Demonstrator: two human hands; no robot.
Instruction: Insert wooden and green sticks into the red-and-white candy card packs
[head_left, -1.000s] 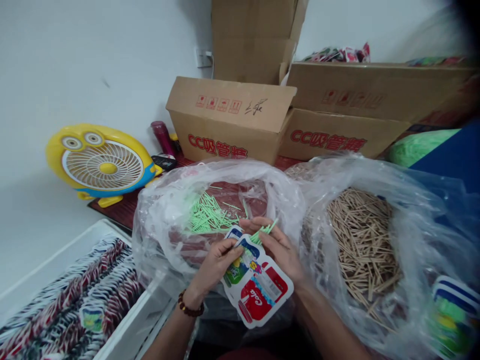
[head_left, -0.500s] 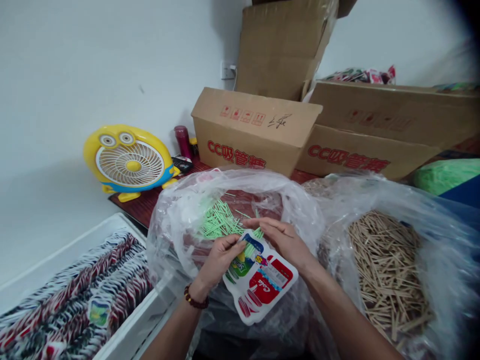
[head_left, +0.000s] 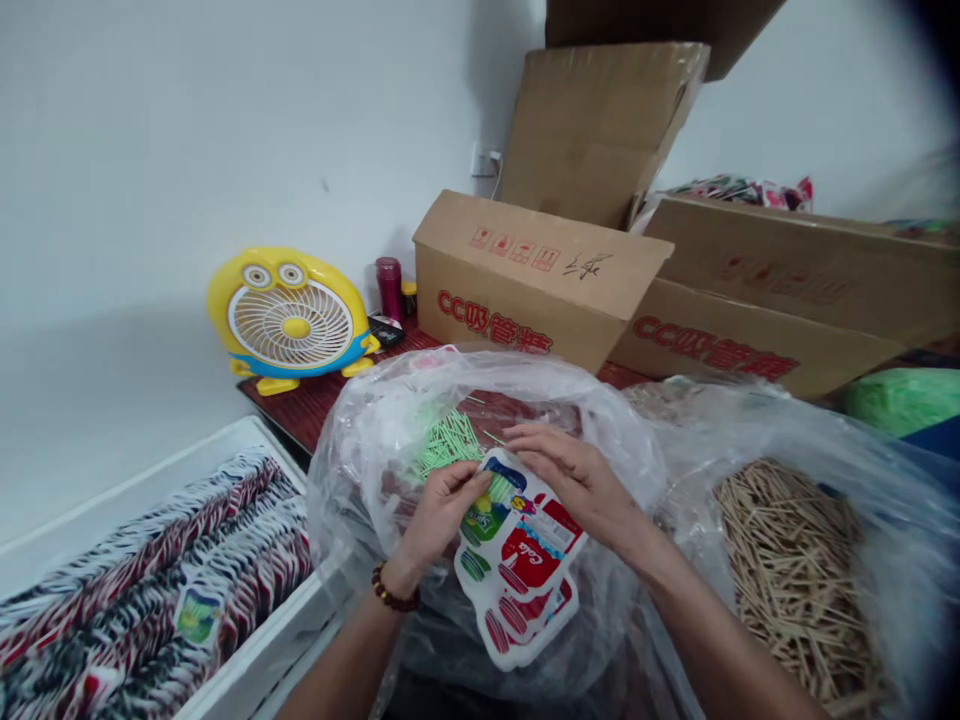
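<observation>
My left hand (head_left: pixel 444 502) is closed on the upper left edge of flat printed packets (head_left: pixel 517 590), its thumb on the front. The front packet (head_left: pixel 486 550) has a green Sprite bottle and a red Cola can printed on white; another packet shows from beneath its lower edge. Fingers stretched out, my right hand (head_left: pixel 574 478) lies along the packets' upper right edge and touches it; its thumb is hidden. Beyond the hands, thin light green sticks (head_left: pixel 450 440) lie inside a clear plastic bag (head_left: pixel 349 420).
A white foam box (head_left: pixel 259 625) with rows of packets stands left. Brown sticks (head_left: pixel 795 570) fill another clear bag on the right. Behind are a yellow fan (head_left: pixel 296 325), a dark red bottle (head_left: pixel 389 288) and cardboard boxes (head_left: pixel 517 290), (head_left: pixel 720 340).
The packets have spread apart, so a second one shows below the front one. Green sticks seen at the packet's top edge are now out of sight. The view has shifted slightly.
</observation>
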